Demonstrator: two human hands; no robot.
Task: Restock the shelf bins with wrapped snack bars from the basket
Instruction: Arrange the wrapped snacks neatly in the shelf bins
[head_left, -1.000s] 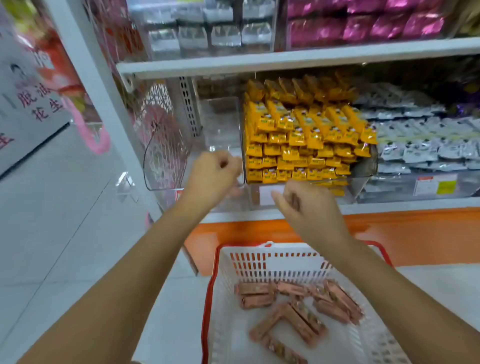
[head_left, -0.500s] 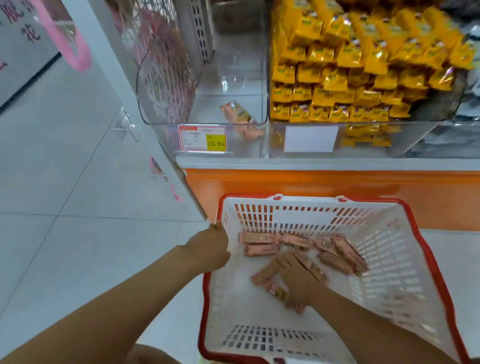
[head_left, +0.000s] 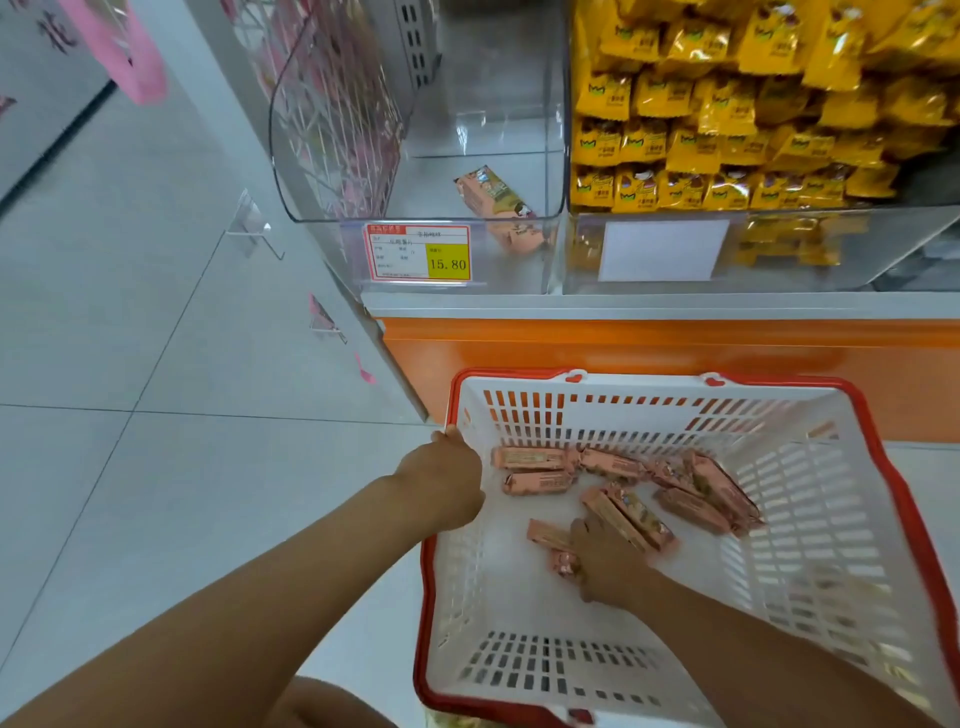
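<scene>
A white basket (head_left: 649, 410) with a red rim sits on the floor below the shelf. Several pink wrapped snack bars (head_left: 530, 460) lie scattered on its bottom. My right hand (head_left: 610, 564) is down inside the basket, its fingers curled over a couple of the bars (head_left: 563, 562). On the basket's left rim, my left hand (head_left: 447, 475) holds on near the far corner. Above, the clear left shelf bin (head_left: 363, 156) holds pink bars (head_left: 493, 200) lying at its front right.
A price tag (head_left: 418, 253) reading 15.80 sits on the left bin's front. The neighbouring clear bin is piled with yellow packets (head_left: 727, 130). An orange shelf base (head_left: 649, 348) runs behind the basket. Grey tiled floor (head_left: 156, 415) stretches to the left.
Both hands came down from the shelf bin to the basket and my view tilted down. The left hand took the rim; the right hand settled on bars in the basket.
</scene>
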